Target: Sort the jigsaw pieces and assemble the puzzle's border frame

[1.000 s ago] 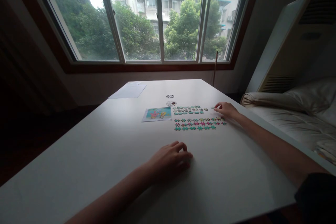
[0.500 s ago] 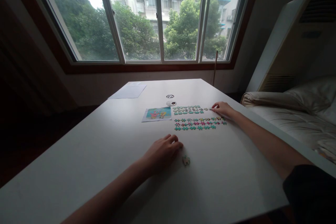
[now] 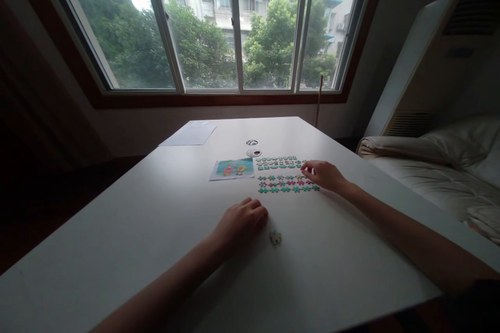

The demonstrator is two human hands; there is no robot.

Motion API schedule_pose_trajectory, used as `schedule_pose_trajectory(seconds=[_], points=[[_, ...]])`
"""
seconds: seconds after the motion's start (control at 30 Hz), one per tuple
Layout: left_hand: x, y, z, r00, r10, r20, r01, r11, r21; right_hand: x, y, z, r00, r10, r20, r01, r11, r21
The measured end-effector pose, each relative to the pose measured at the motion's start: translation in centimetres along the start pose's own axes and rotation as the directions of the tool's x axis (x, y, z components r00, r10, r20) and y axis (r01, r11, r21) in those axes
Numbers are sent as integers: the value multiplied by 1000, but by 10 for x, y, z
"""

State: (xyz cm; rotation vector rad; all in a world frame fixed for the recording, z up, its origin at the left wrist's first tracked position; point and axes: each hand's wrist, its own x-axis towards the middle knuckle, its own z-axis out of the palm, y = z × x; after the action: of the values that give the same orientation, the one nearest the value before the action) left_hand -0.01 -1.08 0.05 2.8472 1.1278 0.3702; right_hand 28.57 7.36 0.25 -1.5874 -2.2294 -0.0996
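Note:
Several rows of small jigsaw puzzle pieces (image 3: 279,190), mostly green with some pink and yellow, lie on the white table. My right hand (image 3: 324,174) is over the right end of these rows, its bent fingertips slightly apart; no piece shows between them. My left hand (image 3: 242,218) rests on the table nearer to me, fingers curled in, and whatever may be under them is hidden. Just right of it sits a little clump of puzzle pieces (image 3: 275,238). A picture sheet (image 3: 232,168) with cartoon figures on blue lies left of the rows.
Two round marks or discs (image 3: 253,153) are beyond the picture sheet. White paper (image 3: 188,134) lies at the table's far left corner. A pale sofa (image 3: 422,166) stands along the right, with a thin stick (image 3: 319,101) by the window wall.
My right hand has moved left and slightly nearer, from the end of the upper rows to over the gap and lower rows. My left hand has stayed nearly still, its fingers a little more curled.

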Motion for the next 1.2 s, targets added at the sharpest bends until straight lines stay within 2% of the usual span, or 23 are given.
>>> schedule_pose_trajectory(seconds=[0.13, 0.23, 0.37, 0.47, 0.63, 0.9, 1.2], points=[[0, 13, 3, 1000, 22, -18, -21, 999, 47, -32, -28, -5, 989, -139, -39, 141, 989, 47], [1, 15, 6, 997, -7, -73, 8, 1000, 1, -45, -43, -7, 972, -231, -28, 233, 970, 72], [4, 8, 11, 974, -143, -178, 103, 970, -218, -52, -59, -6, 946, -323, -12, 322, 940, 110], [8, 5, 14, 949, -250, -193, 143, 884, -445, -57, -71, -4, 935, -355, -21, 353, 919, 179], [12, 10, 11, 948, -265, -176, 86, 748, -658, -64, -87, -3, 928, -367, -73, 372, 886, 277], [13, 17, 8, 957, -235, -171, 40, 690, -722, -65, -90, 0, 906, -395, -155, 424, 858, 291], [13, 17, 6, 962, -215, -169, 31, 699, -714, -64, -87, 2, 869, -458, -187, 493, 832, 255]])
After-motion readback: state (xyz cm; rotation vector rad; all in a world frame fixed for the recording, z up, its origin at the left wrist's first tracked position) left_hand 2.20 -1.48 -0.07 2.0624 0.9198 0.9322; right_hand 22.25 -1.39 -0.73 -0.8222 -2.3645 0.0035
